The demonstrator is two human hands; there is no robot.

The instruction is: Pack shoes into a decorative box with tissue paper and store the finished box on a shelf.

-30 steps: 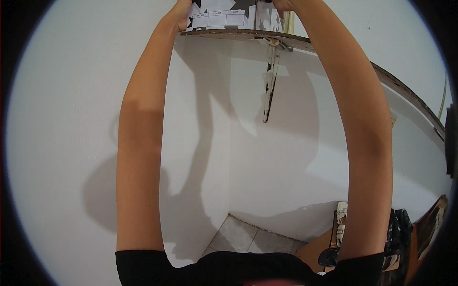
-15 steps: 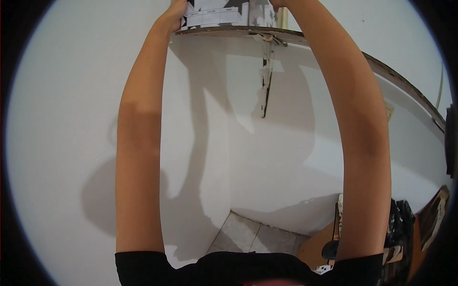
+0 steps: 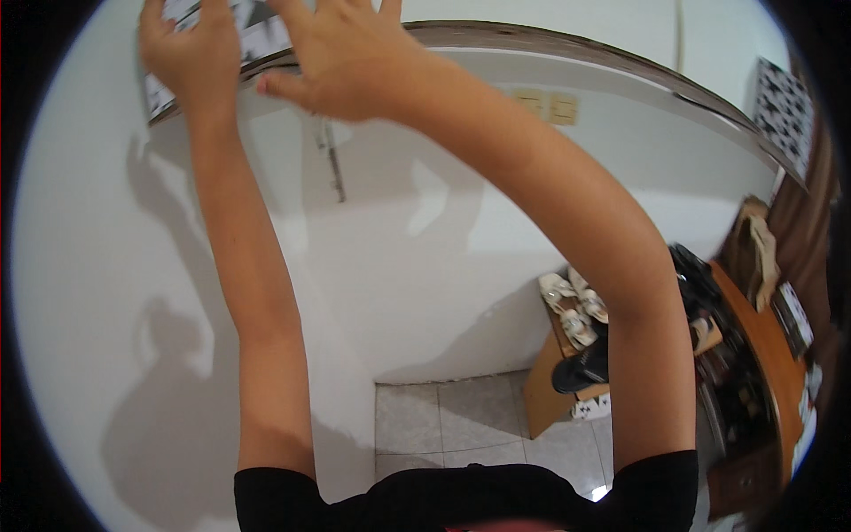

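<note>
A white box with grey and black star shapes (image 3: 263,35) sits on the left end of a high wall shelf (image 3: 532,40), partly cut off by the top edge. My left hand (image 3: 197,58) is raised in front of the box, fingers pointing up and apart; their tips run out of view. Just right of it, my right hand (image 3: 346,62) is spread with its thumb stretched out below the shelf edge. Nothing shows in its palm. Whether either hand's fingertips touch the box cannot be made out.
White sandals (image 3: 572,310) and a black slipper (image 3: 585,368) rest on a low wooden cabinet (image 3: 542,399). A star-patterned box (image 3: 784,115) stands toward the shelf's right end, near a brown curtain (image 3: 820,177). Beige wall plates (image 3: 563,108) sit below the shelf. A metal bracket (image 3: 333,168) hangs under it.
My view has swung right, showing more of the shelf and cabinet. My right hand has left the box's right side and come across, close to my left hand, with its fingers spread.
</note>
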